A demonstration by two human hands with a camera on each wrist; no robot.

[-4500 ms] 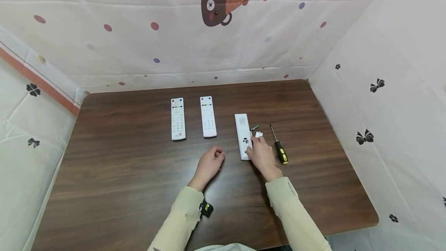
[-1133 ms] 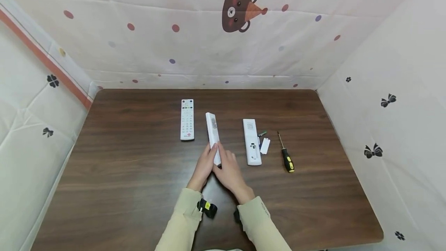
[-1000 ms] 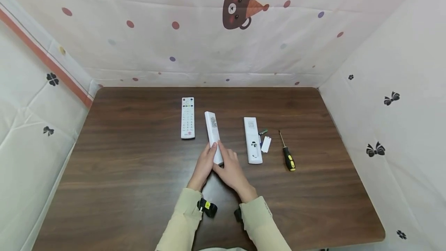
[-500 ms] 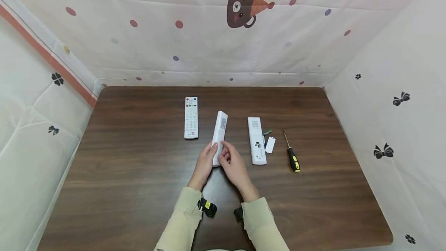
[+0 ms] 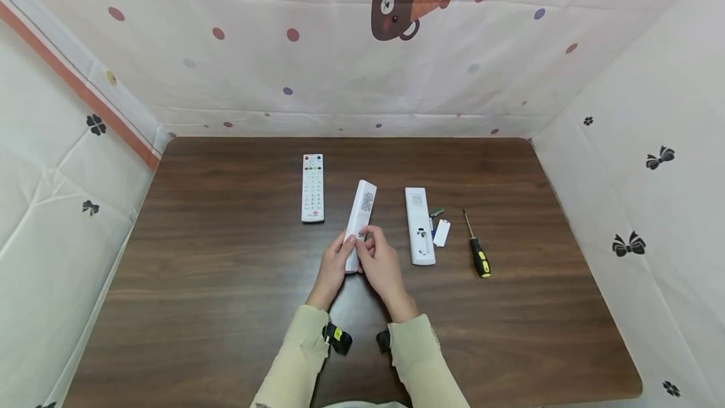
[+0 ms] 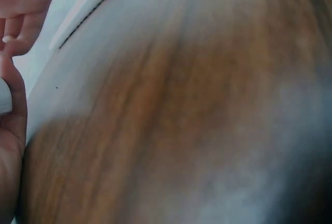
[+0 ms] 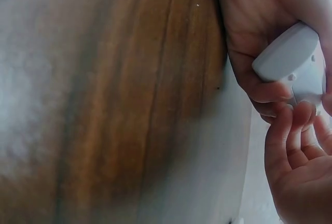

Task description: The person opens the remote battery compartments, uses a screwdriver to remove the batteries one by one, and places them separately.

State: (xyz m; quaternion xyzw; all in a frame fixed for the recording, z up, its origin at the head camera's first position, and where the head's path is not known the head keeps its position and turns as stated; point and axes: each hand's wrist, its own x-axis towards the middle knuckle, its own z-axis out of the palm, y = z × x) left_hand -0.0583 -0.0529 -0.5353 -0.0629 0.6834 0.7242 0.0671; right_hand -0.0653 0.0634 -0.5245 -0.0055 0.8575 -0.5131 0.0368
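In the head view, my left hand grips the lower end of a white remote control, its back with a printed code facing up. The remote leans to the right. My right hand holds its right side low down, thumb and fingertips bent against the back. The right wrist view shows the rounded end of the remote inside the left hand, with the curled fingers of the right hand meeting it. What the right fingertips cover is hidden. Only a sliver of the remote shows in the left wrist view.
Another remote lies buttons up at the left. To the right, a remote with an open battery compartment lies beside a loose battery cover and a green battery. A black-yellow screwdriver lies farther right.
The middle remote was picked up from the table and turned back up. My right hand left the items at the right and joined the left. The remote's tilt swung from left to right.
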